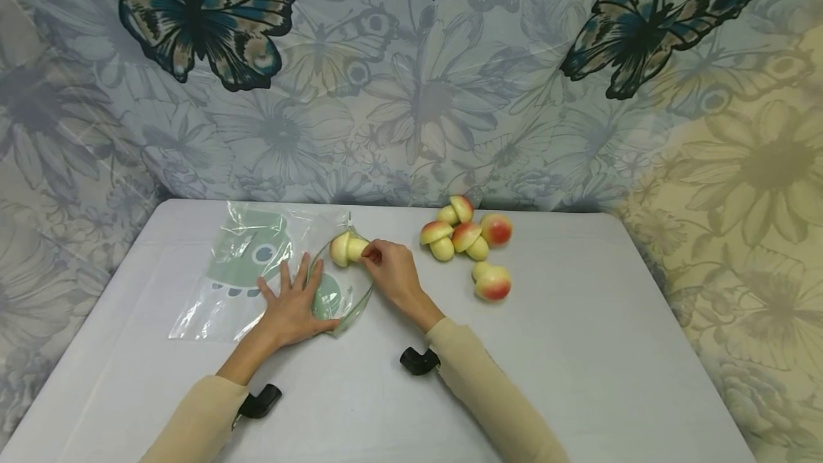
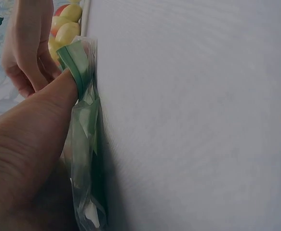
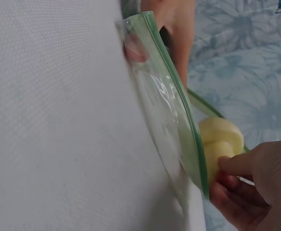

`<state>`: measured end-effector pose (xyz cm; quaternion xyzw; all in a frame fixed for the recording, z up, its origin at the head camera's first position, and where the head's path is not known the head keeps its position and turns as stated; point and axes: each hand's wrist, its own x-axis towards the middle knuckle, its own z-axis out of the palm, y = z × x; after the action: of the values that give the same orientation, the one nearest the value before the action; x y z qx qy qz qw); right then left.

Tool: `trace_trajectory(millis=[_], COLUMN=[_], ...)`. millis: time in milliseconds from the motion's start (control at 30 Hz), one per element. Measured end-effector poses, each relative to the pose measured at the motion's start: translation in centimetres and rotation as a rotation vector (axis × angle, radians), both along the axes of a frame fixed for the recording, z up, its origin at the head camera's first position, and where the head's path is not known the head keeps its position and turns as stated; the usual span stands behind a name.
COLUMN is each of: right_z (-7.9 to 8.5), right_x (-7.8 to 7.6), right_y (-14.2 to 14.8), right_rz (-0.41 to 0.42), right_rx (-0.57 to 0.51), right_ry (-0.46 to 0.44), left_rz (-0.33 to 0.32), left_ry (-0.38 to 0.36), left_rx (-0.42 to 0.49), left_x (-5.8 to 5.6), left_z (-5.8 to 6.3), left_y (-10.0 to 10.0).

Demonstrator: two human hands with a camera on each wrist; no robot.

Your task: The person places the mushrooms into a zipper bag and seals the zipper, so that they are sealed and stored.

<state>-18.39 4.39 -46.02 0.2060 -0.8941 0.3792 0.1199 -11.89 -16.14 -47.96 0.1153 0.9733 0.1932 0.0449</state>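
A clear zip bag point(image 1: 247, 252) with a green cartoon face print lies flat at the left of the table. Its green-edged mouth point(image 3: 179, 91) gapes toward the right. Across the bag my left hand point(image 1: 292, 311) rests with fingers spread, and its thumb point(image 2: 58, 94) is at the mouth's near edge. My right hand point(image 1: 393, 274) pinches the stem of a yellow toy mushroom point(image 1: 341, 249) between thumb and fingers. In the right wrist view, that mushroom point(image 3: 222, 134) sits between the two green edges of the mouth, cap pointing into the bag.
Several red-and-yellow toy mushrooms point(image 1: 466, 234) lie in a cluster right of my right hand. Another mushroom point(image 1: 492, 283) lies nearer, apart from them. A patterned butterfly cloth point(image 1: 411, 113) hangs behind the white table point(image 1: 579, 349).
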Motion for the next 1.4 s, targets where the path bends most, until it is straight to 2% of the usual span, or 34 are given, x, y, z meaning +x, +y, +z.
trace_trajectory(millis=[133, 267, 733, 833, 967, 1067, 1167, 1267, 1400], right_z=[-0.1, -0.2, 0.7, 0.9, 1.1, 1.4, 1.6, 1.7, 1.8], right_x=[0.2, 0.4, 0.3, 0.3, 0.4, 0.6, 0.8, 1.0, 1.3], right_y=[-0.5, -0.9, -1.8, -1.9, -1.5, -1.2, -1.1, -1.2, -1.4], right_rz=[0.104, 0.172, 0.197, 0.216, 0.208, 0.203, 0.238, 0.280, 0.327], right_rx=[0.003, 0.031, 0.365, 0.350, 0.222, 0.126, 0.101, 0.157, 0.305], right_ry=[-0.040, -0.085, -0.155, -0.173, -0.187, -0.156, -0.105, -0.085, -0.132], left_rz=[-0.006, -0.008, -0.009, -0.006, -0.007, -0.005, 0.000, -0.001, -0.014], left_ry=[-0.002, -0.001, -0.009, -0.006, -0.007, -0.009, -0.009, -0.014, -0.018], left_rx=[0.005, 0.011, 0.007, 0.006, 0.007, 0.011, 0.009, 0.007, 0.006], left_x=[0.1, 0.1, 0.1, 0.2, 0.1, 0.1, 0.1, 0.1, 0.2], left_z=[-0.1, 0.0, 0.0, -0.1, -0.3, -0.3, -0.2, -0.1, 0.0], left_y=[-0.1, -0.1, -0.3, -0.3, -0.1, 0.0, 0.1, 0.1, 0.1])
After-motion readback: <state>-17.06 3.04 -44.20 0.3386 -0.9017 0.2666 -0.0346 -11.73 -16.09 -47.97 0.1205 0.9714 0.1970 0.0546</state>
